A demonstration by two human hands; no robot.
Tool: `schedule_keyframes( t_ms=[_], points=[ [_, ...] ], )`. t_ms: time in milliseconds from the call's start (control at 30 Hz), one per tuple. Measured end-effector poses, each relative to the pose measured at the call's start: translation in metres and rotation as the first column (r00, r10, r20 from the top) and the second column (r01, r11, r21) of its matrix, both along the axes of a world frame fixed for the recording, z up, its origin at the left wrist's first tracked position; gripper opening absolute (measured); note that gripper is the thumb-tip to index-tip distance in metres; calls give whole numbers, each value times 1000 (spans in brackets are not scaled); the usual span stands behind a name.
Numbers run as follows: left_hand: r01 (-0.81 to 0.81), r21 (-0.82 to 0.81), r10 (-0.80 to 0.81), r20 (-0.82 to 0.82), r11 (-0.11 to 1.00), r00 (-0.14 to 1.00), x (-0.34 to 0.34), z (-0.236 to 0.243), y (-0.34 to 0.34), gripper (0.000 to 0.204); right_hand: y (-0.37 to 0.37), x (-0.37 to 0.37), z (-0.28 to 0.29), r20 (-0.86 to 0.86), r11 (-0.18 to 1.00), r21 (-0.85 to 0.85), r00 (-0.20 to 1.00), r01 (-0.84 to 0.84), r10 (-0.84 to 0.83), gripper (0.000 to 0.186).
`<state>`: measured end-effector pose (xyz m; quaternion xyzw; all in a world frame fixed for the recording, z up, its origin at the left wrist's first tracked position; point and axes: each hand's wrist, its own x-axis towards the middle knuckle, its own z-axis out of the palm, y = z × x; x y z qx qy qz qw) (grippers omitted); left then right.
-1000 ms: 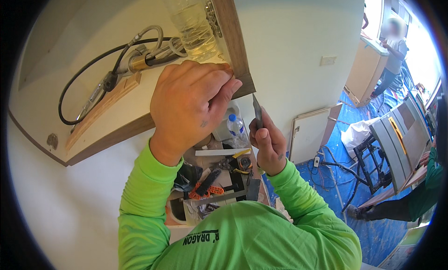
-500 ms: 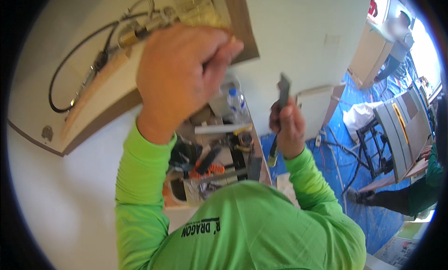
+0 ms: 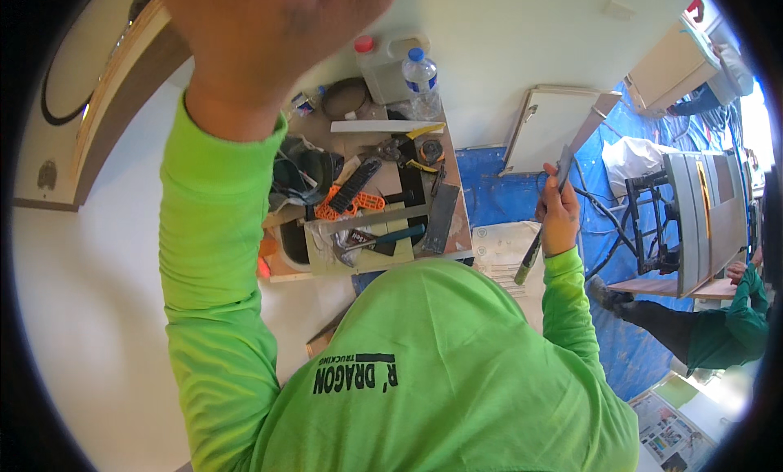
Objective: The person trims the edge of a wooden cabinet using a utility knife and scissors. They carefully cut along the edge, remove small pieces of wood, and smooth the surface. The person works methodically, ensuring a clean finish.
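My left hand [image 3: 269, 44] is raised at the top edge, close to the camera. Its fingers run out of the picture, so what they hold or touch is hidden. Lower down on the right, my right hand [image 3: 560, 215] is closed round a long tool [image 3: 564, 164]. The tool has a flat grey end above the fist and a dark shaft with a greenish tip below it; its exact kind I cannot make out. Left of this hand stands a low worktable [image 3: 458, 227] with a hammer [image 3: 383, 237], an orange-and-black tool [image 3: 352, 196], a tape measure [image 3: 431, 152] and pliers [image 3: 387, 150].
A wood-edged panel [image 3: 122, 97] spans the upper left. A plastic jug [image 3: 382, 74] and water bottle [image 3: 422, 85] stand at the table's back. A white board [image 3: 548, 130] leans on the wall. Blue sheeting [image 3: 481, 174] covers the floor. At right, a person [image 3: 726, 329] is beside a grey stand [image 3: 703, 219].
My view has swung downward, so the table shows more fully. My left hand has gone up toward the top edge; my right hand, still gripping the tool, now appears farther right.
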<state>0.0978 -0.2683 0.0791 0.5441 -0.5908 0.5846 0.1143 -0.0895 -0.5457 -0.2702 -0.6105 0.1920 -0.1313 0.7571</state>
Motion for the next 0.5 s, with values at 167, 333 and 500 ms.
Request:
schedule_keyframes(
  t_ms=[167, 333, 500],
  points=[
    [-37, -11, 22, -616, 999, 787, -84, -106, 10, 8, 16, 7, -15, -33, 995, 38, 995, -96, 97, 38],
    [13, 163, 158, -929, 986, -335, -140, -330, 38, 67, 64, 52, -13, 25, 966, 224, 992, -126, 123, 35],
    [-126, -73, -143, -658, 989, -739, -183, -421, 26, 55, 139, 91, -12, -53, 884, 423, 968, -199, 243, 41]
  ],
)
